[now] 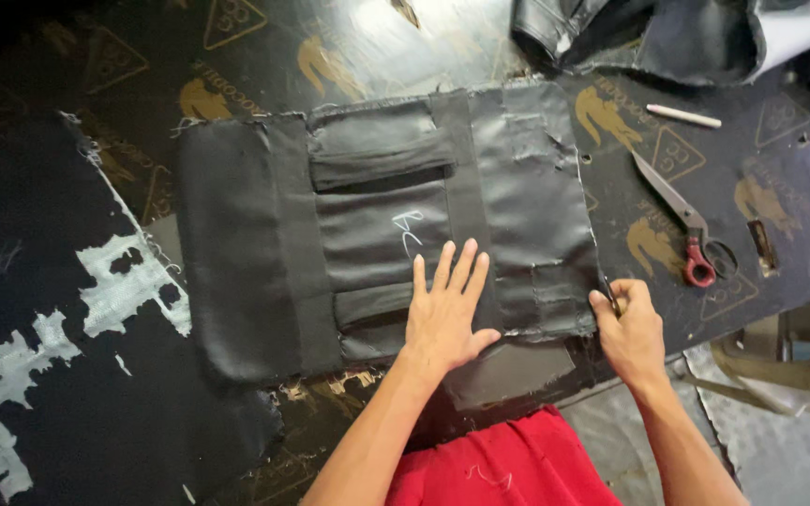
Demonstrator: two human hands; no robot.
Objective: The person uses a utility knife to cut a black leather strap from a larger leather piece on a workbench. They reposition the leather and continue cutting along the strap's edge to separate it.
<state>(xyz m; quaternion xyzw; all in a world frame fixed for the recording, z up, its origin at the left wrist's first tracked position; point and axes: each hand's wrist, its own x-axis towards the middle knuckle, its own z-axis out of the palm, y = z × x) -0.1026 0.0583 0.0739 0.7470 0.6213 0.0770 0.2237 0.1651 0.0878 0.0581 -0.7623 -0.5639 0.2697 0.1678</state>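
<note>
Hands point(445, 314) on black panel point(386, 225), long axis left-right

No packages, signs or screens — only gold triangle emblems point(233, 21) printed across the black table cover point(367, 37).

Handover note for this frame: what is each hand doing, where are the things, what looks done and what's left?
Left hand: flat, fingers spread, pressing the black panel onto the table.
Right hand: pinching a small dark tool at the panel's right lower corner; what the tool is cannot be told.
Scissors and chalk stick lie unused to the right.
Done: straps and pockets on the panel, chalk mark on its centre.
Left: edges are frayed, untrimmed.
</note>
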